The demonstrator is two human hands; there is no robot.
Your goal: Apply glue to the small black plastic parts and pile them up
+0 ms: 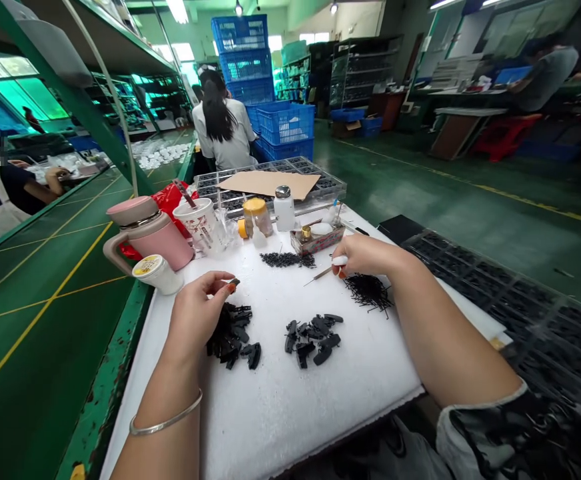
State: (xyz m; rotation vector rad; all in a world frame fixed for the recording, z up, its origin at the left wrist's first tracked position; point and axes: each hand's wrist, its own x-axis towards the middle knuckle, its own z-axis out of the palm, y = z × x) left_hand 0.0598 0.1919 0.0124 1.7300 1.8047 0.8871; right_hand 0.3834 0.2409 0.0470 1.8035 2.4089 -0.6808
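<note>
My left hand (pixel 198 303) pinches a small black plastic part (pixel 233 283) between thumb and fingertips, just above a pile of similar black parts (pixel 233 333) on the white foam mat (pixel 290 407). My right hand (pixel 363 257) is closed around a thin metal pick tool (pixel 320 273) whose tip points left. It hovers beside a heap of thin black pins (pixel 369 292). A second group of black parts (pixel 314 335) lies between my hands. A scatter of tiny black pieces (pixel 286 259) sits farther back.
A pink jug (pixel 148 233), a white cup (pixel 198 223), a white jar (pixel 158 272), small bottles (pixel 284 208) and a little tray (pixel 316 239) line the mat's far edge. Black compartment trays (pixel 510 293) lie to the right. A person with long hair (pixel 223 123) sits ahead; blue crates (pixel 285 123) stand behind.
</note>
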